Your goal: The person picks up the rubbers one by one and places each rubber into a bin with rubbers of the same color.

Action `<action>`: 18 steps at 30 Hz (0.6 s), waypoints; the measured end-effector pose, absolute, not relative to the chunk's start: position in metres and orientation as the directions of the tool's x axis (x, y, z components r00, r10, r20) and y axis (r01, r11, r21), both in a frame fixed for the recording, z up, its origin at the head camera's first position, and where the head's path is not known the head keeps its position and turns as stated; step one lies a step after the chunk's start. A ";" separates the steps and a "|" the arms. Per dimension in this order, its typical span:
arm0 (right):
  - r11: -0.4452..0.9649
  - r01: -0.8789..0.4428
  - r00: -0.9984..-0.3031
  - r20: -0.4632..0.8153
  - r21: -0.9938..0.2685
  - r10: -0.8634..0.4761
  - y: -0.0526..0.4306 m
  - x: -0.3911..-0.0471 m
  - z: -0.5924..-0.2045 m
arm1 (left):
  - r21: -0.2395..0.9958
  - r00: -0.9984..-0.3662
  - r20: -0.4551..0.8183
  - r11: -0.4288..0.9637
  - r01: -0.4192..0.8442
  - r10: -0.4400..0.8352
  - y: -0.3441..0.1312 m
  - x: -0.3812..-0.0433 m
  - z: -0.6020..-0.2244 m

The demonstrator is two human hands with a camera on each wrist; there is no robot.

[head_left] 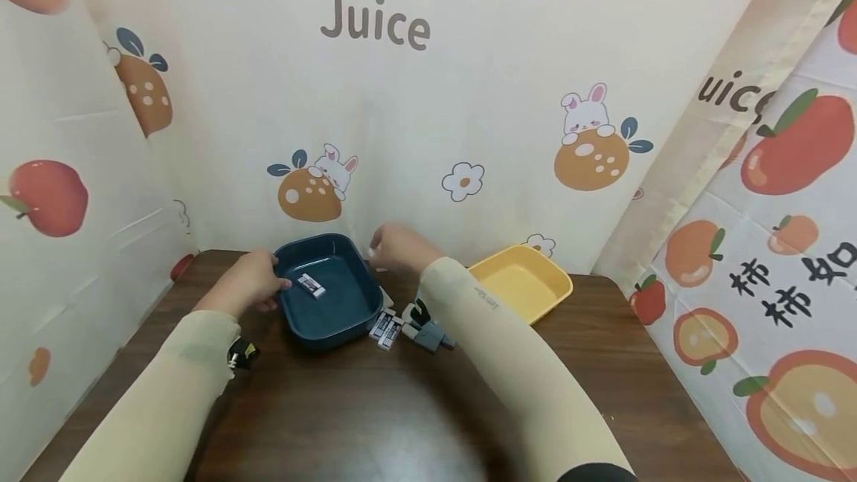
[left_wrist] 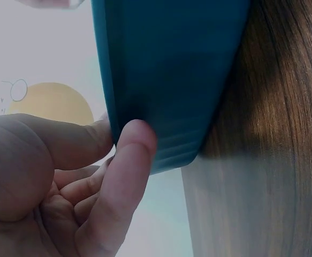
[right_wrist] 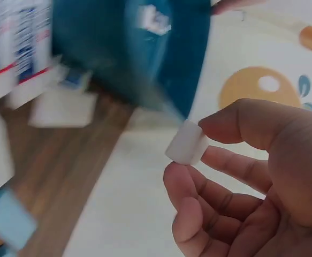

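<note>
While the left hand [head_left: 248,281] is pinching the rim of the blue tray [head_left: 348,296]: the right hand [head_left: 406,248] is gripping a small white block [right_wrist: 185,143] between its thumb and fingertips.
Left hand: its thumb and a finger are closing on the rim at the tray's left side.
White block: it is hanging in the air outside the tray, near its far right corner; whether it is touching the rim, I cannot tell.
Progress: 1 labelled eraser [head_left: 311,286] is lying in the tray, so that much is looking done; 2 more erasers [head_left: 390,334] and some grey-blue pieces [head_left: 429,336] are lying on the table [head_left: 321,407], just right of the tray, and are seemingly waiting their turn; the work is probably nearer its start.
Block's axis: its longer side is seemingly slanting from upper right to lower left in the right wrist view, though its stubby shape is making this uncertain.
Eraser axes: the labelled eraser is pointing from far left to near right; the 2 outside are lying side by side, running from far right to near left.
Yellow tray [head_left: 515,285]: it is standing farther right, partly hiding behind the right sleeve [head_left: 509,341].
</note>
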State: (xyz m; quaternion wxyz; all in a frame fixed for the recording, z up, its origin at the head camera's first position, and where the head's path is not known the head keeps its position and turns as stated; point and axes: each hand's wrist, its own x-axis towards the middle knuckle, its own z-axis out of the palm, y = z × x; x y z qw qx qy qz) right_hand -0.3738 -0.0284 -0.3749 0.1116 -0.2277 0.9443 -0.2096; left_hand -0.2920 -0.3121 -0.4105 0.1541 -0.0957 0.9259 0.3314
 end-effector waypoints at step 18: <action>0.802 -0.517 -0.785 -0.208 -0.299 -0.584 -0.128 -0.364 -0.384 | 0.573 -0.939 -0.339 0.781 -0.250 -0.052 -0.308 -0.289 -0.408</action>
